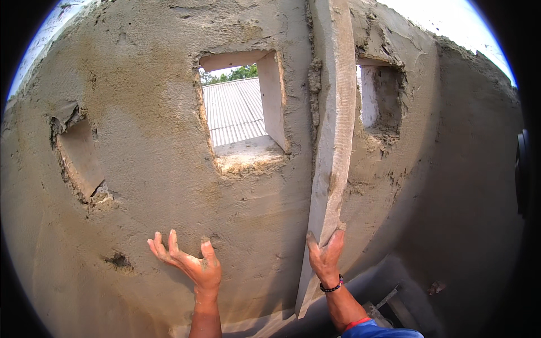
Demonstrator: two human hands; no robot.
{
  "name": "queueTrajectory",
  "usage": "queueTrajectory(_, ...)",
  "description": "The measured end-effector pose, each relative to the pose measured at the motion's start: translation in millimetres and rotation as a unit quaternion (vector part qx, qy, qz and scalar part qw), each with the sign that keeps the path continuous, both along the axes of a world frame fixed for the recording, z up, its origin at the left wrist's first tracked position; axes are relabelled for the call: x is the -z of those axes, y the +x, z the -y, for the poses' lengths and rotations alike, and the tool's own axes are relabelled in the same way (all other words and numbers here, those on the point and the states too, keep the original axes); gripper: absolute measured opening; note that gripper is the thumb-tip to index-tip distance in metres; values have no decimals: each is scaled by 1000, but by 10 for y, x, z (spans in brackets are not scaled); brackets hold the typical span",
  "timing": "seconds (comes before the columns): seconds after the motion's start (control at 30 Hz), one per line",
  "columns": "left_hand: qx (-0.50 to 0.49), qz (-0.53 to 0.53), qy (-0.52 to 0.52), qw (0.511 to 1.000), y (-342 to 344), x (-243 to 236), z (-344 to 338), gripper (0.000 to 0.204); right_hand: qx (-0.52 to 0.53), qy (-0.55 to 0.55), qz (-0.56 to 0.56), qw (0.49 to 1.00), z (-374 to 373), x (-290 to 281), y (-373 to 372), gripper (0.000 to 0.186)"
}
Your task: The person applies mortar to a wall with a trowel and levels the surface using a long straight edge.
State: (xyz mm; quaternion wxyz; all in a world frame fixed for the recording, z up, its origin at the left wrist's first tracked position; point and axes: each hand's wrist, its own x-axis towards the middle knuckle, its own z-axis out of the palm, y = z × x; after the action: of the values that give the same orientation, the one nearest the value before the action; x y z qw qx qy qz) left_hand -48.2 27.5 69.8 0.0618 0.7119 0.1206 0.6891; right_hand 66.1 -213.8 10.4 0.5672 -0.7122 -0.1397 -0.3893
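Note:
A long wooden board [333, 135] stands nearly upright against a wall of wet grey-brown plaster [152, 152], its top running out of view. Near its lower end my right hand [327, 256] grips the board, thumb and fingers on its two edges; a beaded bracelet circles that wrist. A ridge of scraped-up mortar [314, 84] clings along the board's left edge. To the left, my left hand [194, 267] is raised in front of the wall with fingers spread and curved, holding nothing. Mortar smears its fingertips and palm.
A square opening [239, 104] pierces the wall, showing a corrugated roof beyond. Another opening [380, 98] lies right of the board, and a narrow recess [81, 155] at far left. A side wall [473, 169] meets this one at right. Board-like pieces [397, 310] lie low down.

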Motion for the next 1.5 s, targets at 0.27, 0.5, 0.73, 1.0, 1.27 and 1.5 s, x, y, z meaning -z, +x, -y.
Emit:
queueTrajectory(0.27,-69,30,32,997,295,174,-113,72,-28,-11,39,999,-42,1103,-69,52)
queueTrajectory(0.5,-88,9,34,996,253,165,-131,72,3,27,-14,1000,261,15,211,48)
queueTrajectory(0.73,-91,9,34,995,352,178,-88,72,58,14,38,997,485,-269,373,45)
queueTrajectory(1.0,-114,14,35,993,316,189,-102,71,24,8,15,1000,220,760,84,49)
queueTrajectory(1.27,-118,-11,45,992,291,175,-113,71,78,65,13,995,574,191,425,42)
queueTrajectory(1.5,-120,4,53,991,340,182,-74,71,77,76,4,994,726,76,540,41)
